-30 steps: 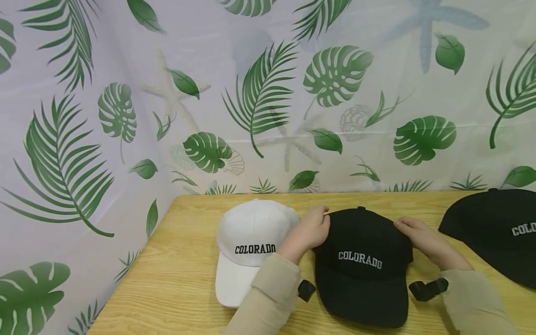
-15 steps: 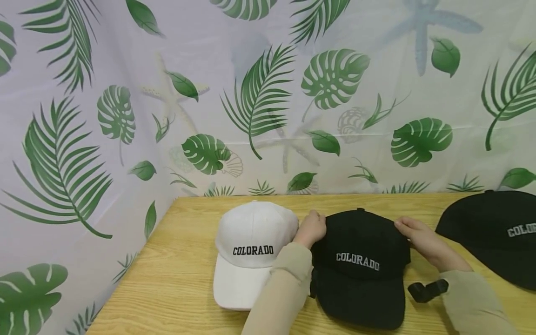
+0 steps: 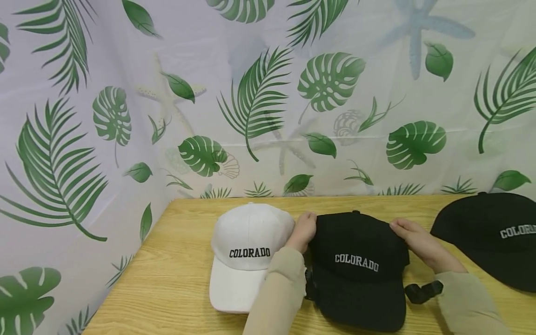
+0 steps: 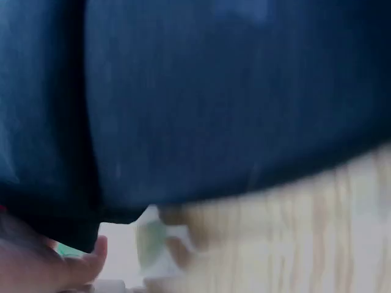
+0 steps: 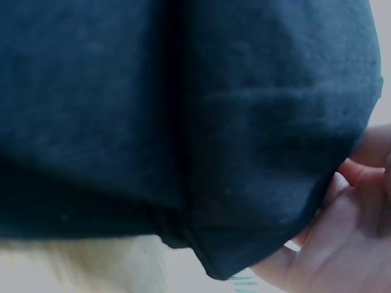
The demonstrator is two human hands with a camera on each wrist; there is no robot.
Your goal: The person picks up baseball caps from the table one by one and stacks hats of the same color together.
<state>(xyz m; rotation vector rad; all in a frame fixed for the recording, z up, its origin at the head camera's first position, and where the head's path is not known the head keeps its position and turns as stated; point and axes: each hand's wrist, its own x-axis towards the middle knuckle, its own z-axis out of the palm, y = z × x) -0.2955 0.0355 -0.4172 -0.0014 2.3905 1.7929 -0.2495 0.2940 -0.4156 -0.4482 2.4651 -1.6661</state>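
Between my two hands is a black cap (image 3: pixel 356 270) with white COLORADO lettering, its brim toward me. At the crown's upper left edge, my left hand (image 3: pixel 303 232) grips the cloth, close beside a white cap (image 3: pixel 251 237) with black COLORADO lettering. My right hand (image 3: pixel 420 242) pinches the upper right edge of the crown. Dark cap cloth (image 4: pixel 232 104) fills most of the left wrist view, with the left hand (image 4: pixel 49 265) partly hidden at its lower corner. In the right wrist view, the right hand's fingers (image 5: pixel 348 213) meet the cap's edge.
A second black COLORADO cap (image 3: pixel 494 237) lies at the right, cut off by the frame. The caps are on a wooden table (image 3: pixel 176 274). A leaf-printed cloth (image 3: pixel 268 102) stands behind it and along the left side.
My left hand has shifted along the cap's left edge, its forearm now nearer the cap. The crown's left side looks pulled out wider. My right hand keeps its hold, and the head view has shifted slightly.
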